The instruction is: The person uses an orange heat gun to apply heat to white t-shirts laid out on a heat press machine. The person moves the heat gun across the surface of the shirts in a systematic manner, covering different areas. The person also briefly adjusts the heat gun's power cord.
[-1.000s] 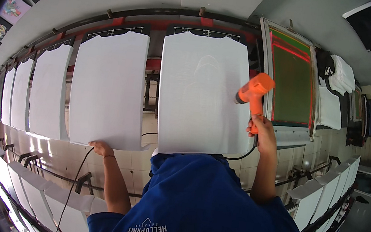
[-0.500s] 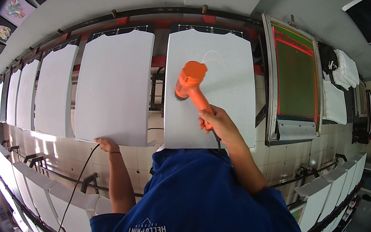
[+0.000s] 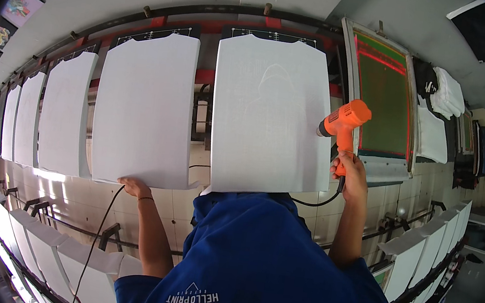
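Observation:
My right hand (image 3: 352,172) is wrapped round the handle of an orange heat gun (image 3: 346,122). The gun's dark nozzle points left over the right edge of a white shirt (image 3: 268,118), which lies flat on a board in front of me. Faint curved lines show on that shirt's upper middle. From the handle's base a black cord loops toward my body. My left hand (image 3: 136,187) is at the lower edge of the neighbouring white shirt (image 3: 145,109), its fingers closed on a black power cord (image 3: 100,234) that hangs down from it. The left fingertips are partly hidden.
More white shirts on boards (image 3: 66,111) line up to the left along a dark rail. To the right stands a framed green printing screen (image 3: 385,102), with folded white cloths (image 3: 436,127) beyond it. Another row of white-covered boards (image 3: 423,258) stands behind at the right.
My right hand has carried the heat gun from over the middle of the shirt to its right edge, and the nozzle now points left. My left hand has stayed near the neighbouring shirt's lower edge.

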Demonstrator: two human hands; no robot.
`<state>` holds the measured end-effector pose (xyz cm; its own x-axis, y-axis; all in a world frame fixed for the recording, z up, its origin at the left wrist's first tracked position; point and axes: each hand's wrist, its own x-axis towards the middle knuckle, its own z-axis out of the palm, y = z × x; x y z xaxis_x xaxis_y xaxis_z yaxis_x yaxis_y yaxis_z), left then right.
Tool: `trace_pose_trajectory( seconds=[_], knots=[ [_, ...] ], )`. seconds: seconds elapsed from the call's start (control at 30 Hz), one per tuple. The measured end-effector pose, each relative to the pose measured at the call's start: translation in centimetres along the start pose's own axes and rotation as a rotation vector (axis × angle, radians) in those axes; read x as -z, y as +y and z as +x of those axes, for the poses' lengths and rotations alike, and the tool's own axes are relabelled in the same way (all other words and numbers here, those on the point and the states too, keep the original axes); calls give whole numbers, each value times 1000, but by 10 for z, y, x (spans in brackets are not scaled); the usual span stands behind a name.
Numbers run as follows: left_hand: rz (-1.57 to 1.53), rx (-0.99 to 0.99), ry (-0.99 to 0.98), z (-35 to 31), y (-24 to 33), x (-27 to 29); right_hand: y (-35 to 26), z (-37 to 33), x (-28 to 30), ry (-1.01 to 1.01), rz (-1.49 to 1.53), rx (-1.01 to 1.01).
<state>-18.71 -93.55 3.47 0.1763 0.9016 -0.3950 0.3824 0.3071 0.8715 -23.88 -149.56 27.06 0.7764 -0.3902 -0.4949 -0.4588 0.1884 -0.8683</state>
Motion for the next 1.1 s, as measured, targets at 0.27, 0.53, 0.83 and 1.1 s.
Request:
trace_pose_trajectory(
  seconds=[0.27,0.53,0.83,1.1],
  knots=[
    [37,-34,4,-1,0,0,6,-6,-85,-380,-26,-47],
    [98,-15,12,-3,7,0,4,-9,-130,-643,-108,-96],
    [162,20,33,-6,11,1,3,-10,4,-150,-27,-55],
    [135,-6,79,-13,10,-2,-3,-20,0,-190,-46,-54]
  ],
)
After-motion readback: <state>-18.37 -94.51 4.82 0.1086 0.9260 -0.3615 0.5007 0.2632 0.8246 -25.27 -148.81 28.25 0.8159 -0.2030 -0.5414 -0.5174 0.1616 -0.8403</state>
